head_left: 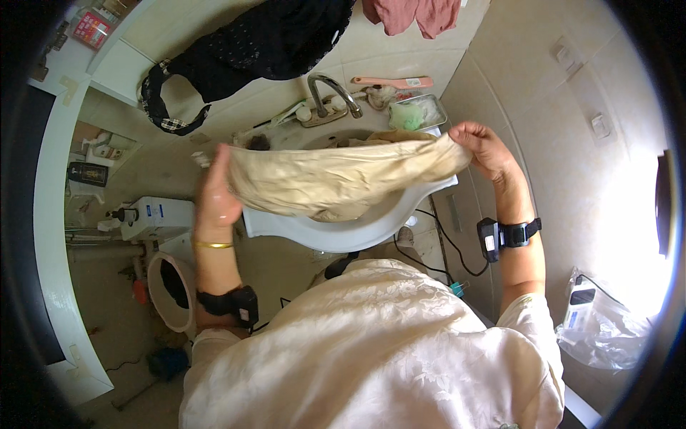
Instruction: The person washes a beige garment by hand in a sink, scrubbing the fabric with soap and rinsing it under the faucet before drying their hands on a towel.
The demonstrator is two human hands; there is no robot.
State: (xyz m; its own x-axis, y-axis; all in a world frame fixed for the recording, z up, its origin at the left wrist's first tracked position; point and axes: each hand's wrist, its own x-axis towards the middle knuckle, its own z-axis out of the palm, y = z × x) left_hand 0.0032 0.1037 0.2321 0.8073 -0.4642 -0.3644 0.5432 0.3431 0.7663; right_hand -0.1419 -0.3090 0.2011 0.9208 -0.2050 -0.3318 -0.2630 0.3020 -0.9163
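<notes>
A beige garment [336, 175] is stretched sideways in the air over the white washbasin [325, 236]. It looks creased and slightly blurred, and what kind of garment it is cannot be made out. My left hand [220, 196] grips its left end, the fingers partly hidden and smeared by motion. At the other end, my right hand [482, 149] pinches the bunched cloth between thumb and fingers. More brownish cloth [400, 135] shows in the basin behind the raised garment. The chrome faucet [332, 100] stands just beyond it.
Behind the basin lie a pink-handled brush [393, 81] and a tray [432, 111] with a green mesh puff [406, 116]. Black clothing [250, 46] hangs above. A toilet [171, 289] stands at left, a tiled wall at right. Black cables [446, 247] run beside the basin.
</notes>
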